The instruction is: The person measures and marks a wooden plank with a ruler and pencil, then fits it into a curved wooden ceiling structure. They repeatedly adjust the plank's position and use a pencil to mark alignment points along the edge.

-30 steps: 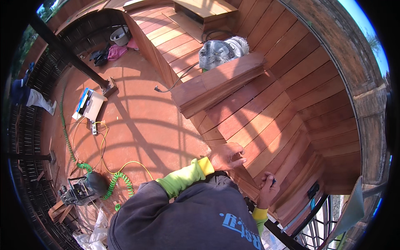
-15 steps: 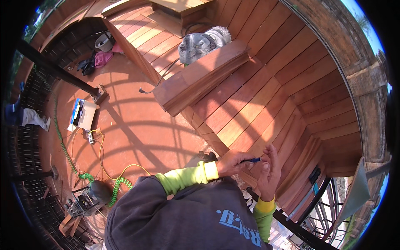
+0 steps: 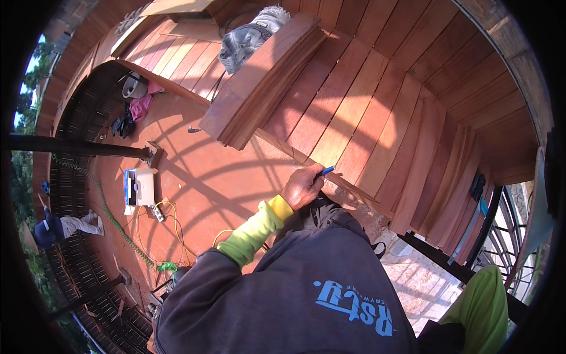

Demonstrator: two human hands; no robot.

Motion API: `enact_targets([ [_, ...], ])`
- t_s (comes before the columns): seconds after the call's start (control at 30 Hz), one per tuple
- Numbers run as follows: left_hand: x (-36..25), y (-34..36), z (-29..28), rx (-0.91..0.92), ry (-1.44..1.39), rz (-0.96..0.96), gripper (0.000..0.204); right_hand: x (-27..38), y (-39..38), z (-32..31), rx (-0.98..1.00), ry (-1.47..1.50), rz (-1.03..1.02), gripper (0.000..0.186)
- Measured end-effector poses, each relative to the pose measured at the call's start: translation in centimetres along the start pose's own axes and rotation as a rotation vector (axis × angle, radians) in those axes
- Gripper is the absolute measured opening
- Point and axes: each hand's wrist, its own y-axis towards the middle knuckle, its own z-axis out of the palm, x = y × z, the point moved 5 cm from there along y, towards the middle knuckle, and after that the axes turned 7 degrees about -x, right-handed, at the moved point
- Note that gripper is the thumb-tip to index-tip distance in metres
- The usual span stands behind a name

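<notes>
My left hand (image 3: 302, 187) is closed around a slim blue pen (image 3: 325, 171), whose end sticks out past the fingers toward the right. It hovers by the near edge of a reddish slatted wooden bench (image 3: 352, 121). My right arm shows only as a green sleeve (image 3: 487, 301) at the lower right; the right hand itself is out of sight. Ahead and left of the pen, a stack of curved boards (image 3: 265, 82) lies across the bench. More loose curved strips (image 3: 433, 165) rest side by side on the bench to the right.
A grey denim bundle (image 3: 244, 46) sits behind the board stack. On the reddish floor are an open box (image 3: 141, 187), a yellow cord (image 3: 178, 227) and a green coiled hose (image 3: 121, 233). A black post (image 3: 76, 144) crosses the left side. Another person (image 3: 65, 227) is at the far left.
My right hand has come away from the left hand and dropped out of view at the lower right. My left hand keeps the pen and has moved up and left.
</notes>
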Motion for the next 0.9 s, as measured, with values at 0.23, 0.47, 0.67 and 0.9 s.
enact_targets([
  [0.23,0.5,-0.5,1.5,0.028,0.028,0.092,0.014,-3.1,-2.7,2.5,-0.146,-0.121,0.190,0.019],
  [0.47,0.9,0.3,1.5,0.076,0.053,0.071,0.010,-3.4,-3.2,3.1,-0.185,-0.143,0.222,0.018],
  [0.67,1.6,0.7,1.7,0.078,0.046,0.060,0.008,-4.1,-3.2,3.6,-0.190,-0.146,0.244,0.017],
  [0.9,1.3,0.3,1.8,0.098,0.023,0.046,0.012,-4.8,-3.0,3.8,-0.169,-0.144,0.249,0.016],
])
